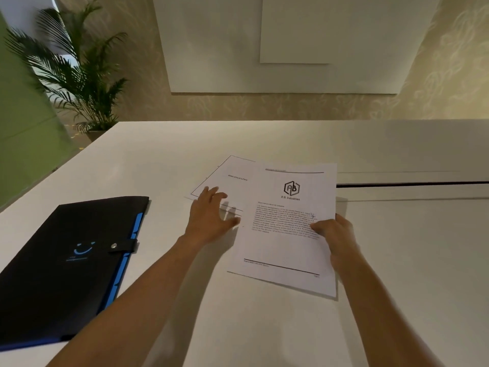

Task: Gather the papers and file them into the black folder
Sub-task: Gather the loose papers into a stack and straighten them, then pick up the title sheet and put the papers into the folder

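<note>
A printed page with a hexagon logo (285, 234) is lifted slightly off the white table, and my right hand (336, 231) pinches its right edge. A second sheet headed "Bibliography" (232, 178) lies flat behind and to the left, partly covered by the logo page. My left hand (209, 218) rests on that sheet's near corner with fingers spread. The black folder (71, 260) with blue tabs and a snap strap lies shut on the table's left side, apart from both hands.
The white table (264, 327) stretches across the view, with a dark seam (410, 184) running right from the papers. A potted palm (79, 75) stands beyond the table's far left corner beside a green wall panel.
</note>
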A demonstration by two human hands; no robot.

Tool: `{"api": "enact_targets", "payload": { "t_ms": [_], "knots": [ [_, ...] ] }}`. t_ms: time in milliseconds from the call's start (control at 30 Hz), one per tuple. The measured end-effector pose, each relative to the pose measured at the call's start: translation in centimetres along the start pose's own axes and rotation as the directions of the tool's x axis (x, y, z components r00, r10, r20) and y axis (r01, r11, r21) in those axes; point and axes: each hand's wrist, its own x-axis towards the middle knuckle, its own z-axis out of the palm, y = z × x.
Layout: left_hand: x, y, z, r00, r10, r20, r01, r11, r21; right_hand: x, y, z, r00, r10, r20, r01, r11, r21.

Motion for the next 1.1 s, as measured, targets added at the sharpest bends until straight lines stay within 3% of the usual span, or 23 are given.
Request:
{"api": "enact_targets", "payload": {
  "t_ms": [100, 333, 567, 667, 933, 1033, 1100],
  "knots": [
    [1.4, -0.5, 1.2, 0.986, 0.025, 0.165, -0.042, 0.994, 0.100, 1.2, 1.4, -0.8, 0.997, 0.066, -0.035, -0.068, 0.994, -0.080],
    [3.3, -0.6, 3.0, 0.960, 0.003, 0.279, -0.042, 0.990, 0.134, 2.1, 2.0, -1.7, 0.995, 0.080, -0.066, -0.090, 0.982, -0.166],
    [3.7, 0.4, 2.9, 0.964, 0.096, 0.248, -0.162, 0.951, 0.263, 2.8, 2.8, -1.9, 0.997, 0.050, -0.056, -0.061, 0.972, -0.227],
    [3.9, 0.6, 2.6, 0.963, 0.069, 0.262, -0.145, 0.948, 0.282, 2.5, 2.8, -1.9, 0.998, 0.037, -0.054, -0.049, 0.973, -0.226],
    [4.0, 0.5, 1.8, 0.997, -0.033, 0.072, 0.011, 0.955, 0.296, 1.7, 2.4, -1.8, 0.998, 0.033, -0.056, -0.046, 0.968, -0.248],
    [3.5, 0.9, 0.9, 0.986, -0.142, -0.089, 0.155, 0.976, 0.153, 1.6, 2.2, -1.7, 0.998, 0.029, -0.047, -0.040, 0.964, -0.262],
    [2.8, 1.4, 0.3, 0.964, -0.151, -0.218, 0.170, 0.983, 0.071, 1.3, 2.0, -1.3, 0.999, 0.024, -0.045, -0.035, 0.963, -0.268]
  ]
}}
